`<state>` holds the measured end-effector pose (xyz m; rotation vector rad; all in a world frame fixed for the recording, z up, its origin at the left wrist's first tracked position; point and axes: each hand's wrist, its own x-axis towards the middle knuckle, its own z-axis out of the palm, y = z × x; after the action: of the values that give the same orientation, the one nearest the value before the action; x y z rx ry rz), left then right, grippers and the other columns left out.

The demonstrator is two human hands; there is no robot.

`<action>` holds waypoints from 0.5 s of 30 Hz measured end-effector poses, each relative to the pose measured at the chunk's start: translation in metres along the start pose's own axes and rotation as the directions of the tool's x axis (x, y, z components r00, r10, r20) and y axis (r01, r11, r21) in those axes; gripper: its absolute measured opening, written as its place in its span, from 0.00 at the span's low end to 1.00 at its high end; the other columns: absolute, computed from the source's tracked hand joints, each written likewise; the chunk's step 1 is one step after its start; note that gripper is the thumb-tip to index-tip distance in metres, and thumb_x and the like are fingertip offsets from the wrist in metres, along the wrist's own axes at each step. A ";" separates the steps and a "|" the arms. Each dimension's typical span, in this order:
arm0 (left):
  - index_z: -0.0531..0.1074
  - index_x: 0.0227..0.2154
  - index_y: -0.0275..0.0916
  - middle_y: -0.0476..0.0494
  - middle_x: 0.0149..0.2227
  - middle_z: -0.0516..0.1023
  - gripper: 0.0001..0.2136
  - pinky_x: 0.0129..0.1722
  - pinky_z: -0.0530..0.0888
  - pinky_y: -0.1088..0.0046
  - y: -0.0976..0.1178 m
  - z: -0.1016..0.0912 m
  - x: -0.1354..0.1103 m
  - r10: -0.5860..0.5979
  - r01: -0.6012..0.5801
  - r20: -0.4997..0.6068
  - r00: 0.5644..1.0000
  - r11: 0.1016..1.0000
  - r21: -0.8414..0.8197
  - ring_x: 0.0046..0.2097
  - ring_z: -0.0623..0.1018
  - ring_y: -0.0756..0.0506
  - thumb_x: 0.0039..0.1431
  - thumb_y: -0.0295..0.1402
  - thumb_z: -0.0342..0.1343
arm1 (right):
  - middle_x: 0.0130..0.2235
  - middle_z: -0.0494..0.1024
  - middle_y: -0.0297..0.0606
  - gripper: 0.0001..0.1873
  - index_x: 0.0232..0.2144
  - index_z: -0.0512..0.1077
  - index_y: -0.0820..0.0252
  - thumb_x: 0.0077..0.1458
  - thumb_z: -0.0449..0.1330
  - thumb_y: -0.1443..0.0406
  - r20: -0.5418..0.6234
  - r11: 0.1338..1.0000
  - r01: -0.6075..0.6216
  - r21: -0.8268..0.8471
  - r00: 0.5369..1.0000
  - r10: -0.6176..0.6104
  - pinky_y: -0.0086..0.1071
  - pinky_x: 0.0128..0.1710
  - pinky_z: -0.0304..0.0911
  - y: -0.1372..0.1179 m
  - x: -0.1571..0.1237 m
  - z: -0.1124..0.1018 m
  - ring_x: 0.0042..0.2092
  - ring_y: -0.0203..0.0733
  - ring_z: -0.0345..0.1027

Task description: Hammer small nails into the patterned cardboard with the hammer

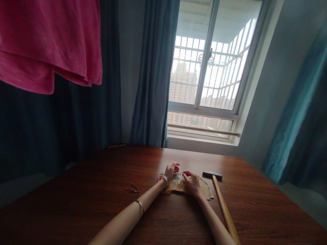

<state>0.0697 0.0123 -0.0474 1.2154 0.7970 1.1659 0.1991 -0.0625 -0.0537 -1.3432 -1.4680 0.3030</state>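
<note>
Bare forearms lie nearest the camera, the left forearm and the right forearm slanting inward and away until the hands come close together over the desk. Below both hands is a tan, patterned, fan-shaped piece, its long axis running crosswise, from beside the left wrist out past the right hand, where its ribbed end shows. The left hand is over its left end, the right over its middle.

What matters most is the gap between the hands: a short row of dark, thin pins stands there, roughly upright, to the right of the left fingers and just left of the right fingertips. Both hands are near it; the right thumb and fingers look drawn together at its right end, though I cannot tell what, if anything, they pinch. The left fingers are half curled at its far side, and whether they grip something is hidden.

Well to the left of the left hand lie a few loose metal pieces. Just right of the right hand is a hammer, black head away, wooden handle toward the camera
</note>
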 end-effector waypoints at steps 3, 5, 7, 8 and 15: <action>0.71 0.31 0.32 0.43 0.25 0.71 0.21 0.30 0.67 0.73 -0.002 -0.001 -0.001 0.029 -0.031 0.027 0.999 0.996 0.081 0.28 0.72 0.47 0.47 0.47 0.48 | 0.29 0.79 0.40 0.15 0.28 0.76 0.60 0.48 0.53 0.58 0.016 1.000 0.012 -0.015 1.000 -0.012 0.32 0.34 0.63 -0.001 -0.001 0.000 0.31 0.42 0.70; 0.71 0.32 0.32 0.42 0.26 0.71 0.21 0.30 0.67 0.73 -0.002 -0.001 -0.002 0.035 -0.040 0.041 0.999 0.993 0.112 0.29 0.72 0.47 0.48 0.47 0.46 | 0.29 0.79 0.40 0.15 0.28 0.76 0.60 0.48 0.52 0.58 0.022 1.000 0.017 -0.025 1.000 -0.016 0.32 0.34 0.63 -0.001 -0.002 0.000 0.31 0.42 0.70; 0.71 0.33 0.32 0.43 0.27 0.71 0.22 0.30 0.67 0.73 0.000 -0.001 -0.003 0.035 -0.046 0.079 0.996 0.987 0.152 0.29 0.72 0.47 0.49 0.47 0.45 | 0.28 0.79 0.40 0.16 0.28 0.76 0.61 0.49 0.52 0.59 0.031 0.999 0.022 -0.036 0.999 -0.021 0.32 0.33 0.63 0.000 -0.002 0.001 0.31 0.42 0.70; 0.71 0.33 0.32 0.43 0.26 0.71 0.22 0.30 0.67 0.73 0.001 -0.001 -0.004 0.035 -0.053 0.102 0.994 0.983 0.177 0.29 0.71 0.47 0.48 0.47 0.45 | 0.28 0.79 0.40 0.16 0.28 0.76 0.61 0.49 0.52 0.59 0.038 0.999 0.025 -0.042 0.999 -0.023 0.31 0.33 0.63 0.001 -0.002 0.001 0.30 0.42 0.70; 0.70 0.33 0.33 0.44 0.28 0.71 0.20 0.33 0.66 0.74 0.006 -0.004 -0.009 0.111 -0.189 0.268 0.957 0.938 0.289 0.32 0.71 0.48 0.51 0.47 0.46 | 0.29 0.78 0.38 0.13 0.29 0.75 0.60 0.47 0.53 0.61 0.046 0.992 0.049 -0.115 0.998 -0.044 0.30 0.33 0.62 0.008 -0.002 0.006 0.31 0.40 0.68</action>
<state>0.0623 0.0050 -0.0436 1.6762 0.7242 1.0061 0.1985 -0.0586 -0.0630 -1.4006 -1.5714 0.2208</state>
